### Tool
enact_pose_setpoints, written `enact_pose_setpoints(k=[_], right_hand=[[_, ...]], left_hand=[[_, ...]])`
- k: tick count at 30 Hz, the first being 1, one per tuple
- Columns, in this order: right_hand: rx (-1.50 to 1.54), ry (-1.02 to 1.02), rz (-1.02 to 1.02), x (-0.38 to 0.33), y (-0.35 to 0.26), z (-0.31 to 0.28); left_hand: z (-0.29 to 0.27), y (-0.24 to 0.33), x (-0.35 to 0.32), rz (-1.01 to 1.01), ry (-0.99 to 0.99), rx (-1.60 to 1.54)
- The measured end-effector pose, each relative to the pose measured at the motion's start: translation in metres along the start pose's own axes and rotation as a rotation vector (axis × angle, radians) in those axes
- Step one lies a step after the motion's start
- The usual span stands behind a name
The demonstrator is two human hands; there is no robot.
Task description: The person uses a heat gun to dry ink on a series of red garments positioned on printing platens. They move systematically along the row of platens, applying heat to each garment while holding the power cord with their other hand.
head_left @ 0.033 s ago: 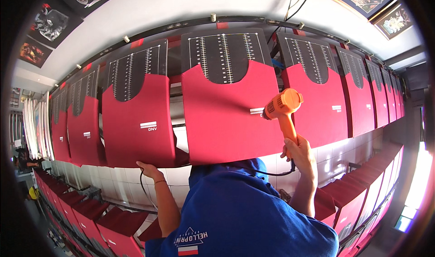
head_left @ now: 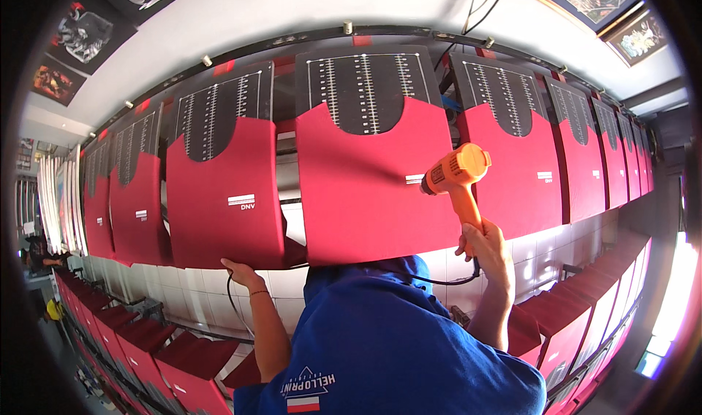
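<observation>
My right hand [head_left: 484,250] is closed round the handle of an orange heat gun [head_left: 457,170]. The gun's dark nozzle points left at a small white print [head_left: 414,179] on the red fabric piece [head_left: 365,210] in the middle, apart from the cloth. That fabric lies on a black board [head_left: 373,86] with white ruler markings. At the lower edge of the red piece to the left [head_left: 219,225], my left hand [head_left: 245,274] is closed on a black cord [head_left: 231,292], its fingers partly hidden. The cord also hangs from the gun's handle.
More boards with red fabric [head_left: 512,159] run in a row to both sides along a dark rail [head_left: 395,30]. A second row of red-covered boards [head_left: 142,334] stands below, on both sides of me. Framed pictures [head_left: 589,2] hang at the upper right. Tiled floor [head_left: 197,287] shows between the rows.
</observation>
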State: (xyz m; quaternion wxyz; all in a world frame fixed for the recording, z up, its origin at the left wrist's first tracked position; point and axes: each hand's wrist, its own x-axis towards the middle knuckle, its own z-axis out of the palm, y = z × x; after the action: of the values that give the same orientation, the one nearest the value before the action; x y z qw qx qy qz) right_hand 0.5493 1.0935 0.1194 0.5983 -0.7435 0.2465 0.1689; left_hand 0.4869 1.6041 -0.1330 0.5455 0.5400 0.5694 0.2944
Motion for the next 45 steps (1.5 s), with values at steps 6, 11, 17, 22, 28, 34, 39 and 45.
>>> enact_pose_setpoints(k=[6, 11, 17, 22, 28, 34, 39, 45], right_hand=[[-0.039, 0.112, -0.023, 0.004, -0.002, 0.024], [-0.103, 0.058, -0.029, -0.001, -0.022, 0.096], [-0.074, -0.405, -0.118, -0.016, -0.050, 0.245], [-0.003, -0.499, -0.096, -0.033, -0.082, 0.371], [-0.155, -0.360, -0.023, -0.052, -0.100, 0.435], [-0.165, -0.266, -0.038, -0.063, -0.095, 0.463], [-0.215, -0.202, -0.033, -0.070, -0.098, 0.476], [-0.167, -0.156, -0.052, -0.073, -0.097, 0.486]], left_hand=[[-0.023, 0.005, 0.019, -0.106, -0.058, 0.003], [-0.048, 0.024, 0.071, -0.105, 0.045, 0.012], [-0.099, 0.041, 0.203, -0.107, 0.132, -0.035], [-0.135, 0.066, 0.326, -0.098, 0.204, -0.103], [-0.143, 0.089, 0.408, 0.013, 0.167, -0.179], [-0.124, 0.110, 0.412, -0.037, 0.159, -0.048], [-0.124, 0.117, 0.408, -0.032, 0.119, -0.073], [-0.127, 0.111, 0.412, -0.031, 0.104, -0.081]])
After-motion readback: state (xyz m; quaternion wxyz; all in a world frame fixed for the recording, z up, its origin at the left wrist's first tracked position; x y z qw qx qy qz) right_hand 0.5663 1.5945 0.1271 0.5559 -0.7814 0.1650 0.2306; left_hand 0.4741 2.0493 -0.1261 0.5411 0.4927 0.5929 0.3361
